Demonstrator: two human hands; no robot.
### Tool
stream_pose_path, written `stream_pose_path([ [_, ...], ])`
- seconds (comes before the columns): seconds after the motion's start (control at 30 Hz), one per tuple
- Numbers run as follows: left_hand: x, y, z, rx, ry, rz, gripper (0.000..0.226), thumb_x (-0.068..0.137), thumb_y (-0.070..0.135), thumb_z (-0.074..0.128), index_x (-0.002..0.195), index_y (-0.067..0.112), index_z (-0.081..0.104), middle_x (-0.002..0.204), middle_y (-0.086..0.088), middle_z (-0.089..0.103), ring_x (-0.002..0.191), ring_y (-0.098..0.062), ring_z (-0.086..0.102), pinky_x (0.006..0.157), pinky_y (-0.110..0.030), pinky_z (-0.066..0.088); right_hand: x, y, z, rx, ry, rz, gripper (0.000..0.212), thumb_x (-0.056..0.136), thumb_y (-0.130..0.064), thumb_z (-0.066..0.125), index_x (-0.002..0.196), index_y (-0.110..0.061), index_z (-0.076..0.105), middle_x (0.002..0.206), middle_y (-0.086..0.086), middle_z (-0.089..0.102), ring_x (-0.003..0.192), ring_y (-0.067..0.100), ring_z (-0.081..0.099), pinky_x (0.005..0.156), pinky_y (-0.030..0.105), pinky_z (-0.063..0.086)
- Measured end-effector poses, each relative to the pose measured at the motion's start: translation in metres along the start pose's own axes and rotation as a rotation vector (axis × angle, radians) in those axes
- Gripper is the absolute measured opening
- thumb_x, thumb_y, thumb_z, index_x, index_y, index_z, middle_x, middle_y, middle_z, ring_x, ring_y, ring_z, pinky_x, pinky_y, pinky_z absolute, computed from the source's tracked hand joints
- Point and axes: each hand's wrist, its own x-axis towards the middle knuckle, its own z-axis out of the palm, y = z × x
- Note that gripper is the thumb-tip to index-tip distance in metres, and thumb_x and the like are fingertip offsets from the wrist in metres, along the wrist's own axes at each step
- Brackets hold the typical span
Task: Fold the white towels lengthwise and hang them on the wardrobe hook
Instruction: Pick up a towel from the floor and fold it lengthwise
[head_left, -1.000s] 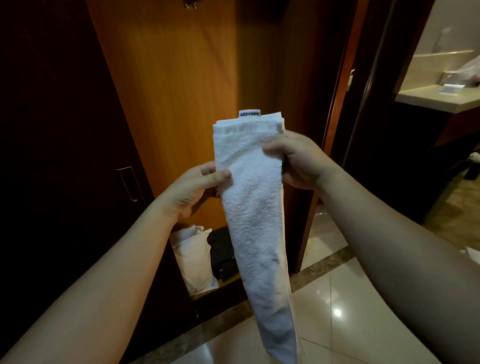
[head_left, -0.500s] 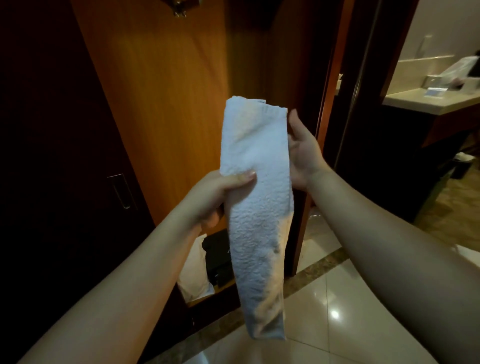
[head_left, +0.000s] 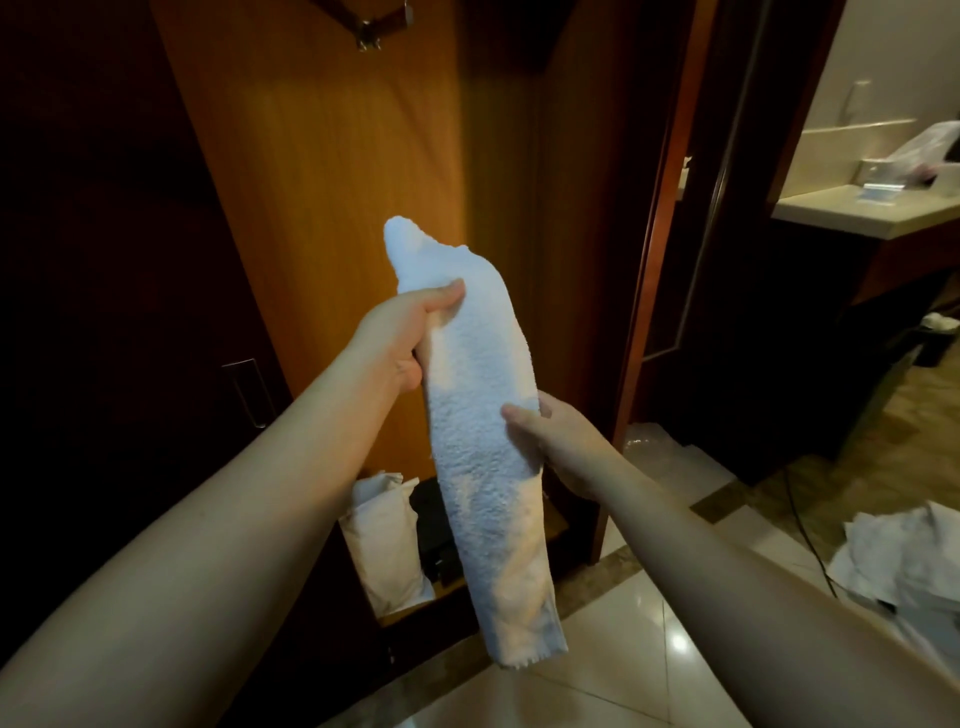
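White terry towel (head_left: 475, 431), folded into a long narrow strip, is held up in front of the open wardrobe, top end raised and lower end hanging free above the tiled floor (head_left: 644, 670). Left hand (head_left: 400, 338) grips the strip near its top, thumb over the front face and fingers wrapped behind. Right hand (head_left: 556, 441) pinches the strip at mid-length from the right edge, thumb on the front. Folding step appears complete; the hanging step is judged to be in hand. Metal hook (head_left: 371, 31) sits on the wooden wardrobe panel (head_left: 332, 171), well above the towel. Next move calls for lifting the strip and draping it over that hook so both ends balance.
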Motion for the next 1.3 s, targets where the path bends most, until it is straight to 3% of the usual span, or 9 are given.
stream_pose_path([
  [0.23,0.008,0.010,0.001,0.057,0.001,-0.018,0.033,0.080,0.026,0.084,0.103,0.012,0.066,0.081,-0.005,0.078,0.081,-0.024,0.076,0.071,-0.038,0.058,-0.002,-0.013,-0.011,-0.414,0.018,-0.090,0.008,0.093,-0.038,0.066,0.098,-0.032,0.070,0.103,-0.005,0.075,0.095,0.013,0.072,0.091,0.037,0.055],
  [0.33,0.012,0.019,0.000,0.075,0.009,-0.033,0.029,0.082,0.027,0.082,0.099,0.012,0.066,0.091,-0.008,0.077,0.096,-0.027,0.072,0.089,-0.045,0.056,-0.003,-0.023,-0.017,-0.390,-0.032,-0.086,0.015,0.095,-0.032,0.058,0.096,-0.027,0.072,0.093,-0.009,0.076,0.086,0.008,0.072,0.078,0.023,0.051],
  [0.47,0.019,0.028,-0.002,0.044,-0.022,-0.100,0.036,0.083,0.024,0.081,0.106,0.006,0.059,0.080,-0.012,0.077,0.073,-0.028,0.076,0.063,-0.045,0.062,-0.001,-0.030,-0.019,0.047,-0.147,0.068,0.028,0.079,-0.024,0.063,0.102,-0.011,0.071,0.099,0.006,0.071,0.088,0.021,0.066,0.079,0.031,0.047],
  [0.57,0.028,0.030,-0.001,0.005,-0.049,-0.125,0.042,0.083,0.019,0.080,0.115,0.004,0.059,0.090,-0.016,0.077,0.079,-0.032,0.076,0.062,-0.049,0.061,-0.005,-0.028,-0.023,0.396,-0.317,0.256,0.044,0.057,-0.030,0.091,0.096,-0.011,0.081,0.102,0.008,0.076,0.094,0.020,0.074,0.083,0.035,0.055],
  [0.73,0.043,0.025,0.000,0.039,-0.045,-0.196,0.046,0.081,0.018,0.082,0.116,0.003,0.056,0.096,-0.017,0.077,0.082,-0.034,0.076,0.064,-0.050,0.061,-0.013,-0.034,-0.017,0.356,-0.552,0.323,0.077,0.042,-0.021,0.101,0.113,-0.009,0.073,0.114,0.013,0.073,0.105,0.026,0.071,0.091,0.039,0.057],
  [0.9,0.059,0.000,-0.005,0.102,-0.119,-0.218,0.034,0.098,0.034,0.062,0.115,0.005,0.063,0.101,-0.014,0.075,0.086,-0.026,0.075,0.069,-0.038,0.062,-0.014,-0.053,-0.016,0.358,-0.463,0.300,0.045,0.078,-0.015,0.074,0.121,-0.005,0.066,0.121,0.013,0.071,0.112,0.028,0.068,0.096,0.041,0.054],
  [1.03,0.066,-0.032,-0.019,-0.028,-0.199,-0.296,0.058,0.096,0.057,0.054,0.124,0.008,0.062,0.111,-0.020,0.071,0.089,-0.036,0.074,0.066,-0.046,0.060,-0.010,-0.075,-0.017,0.512,-0.382,0.200,0.045,0.070,-0.029,0.076,0.110,-0.008,0.077,0.119,0.015,0.072,0.110,0.029,0.069,0.092,0.042,0.057],
  [1.17,0.064,-0.061,-0.033,-0.120,-0.447,-0.280,0.083,0.088,0.074,0.053,0.144,0.013,0.053,0.151,-0.019,0.047,0.136,-0.036,0.048,0.113,-0.051,0.037,-0.002,-0.098,-0.022,0.524,-0.280,0.040,0.038,0.084,-0.033,0.064,0.112,-0.012,0.077,0.126,0.016,0.068,0.118,0.032,0.065,0.096,0.044,0.055],
  [1.3,0.050,-0.074,-0.045,-0.053,-0.721,-0.148,0.068,0.082,0.069,0.065,0.126,0.018,0.069,0.133,-0.011,0.065,0.125,-0.026,0.060,0.101,-0.040,0.050,0.010,-0.115,-0.029,0.582,-0.168,-0.043,0.041,0.090,-0.034,0.050,0.107,-0.011,0.079,0.120,0.015,0.071,0.113,0.029,0.068,0.092,0.042,0.054],
])
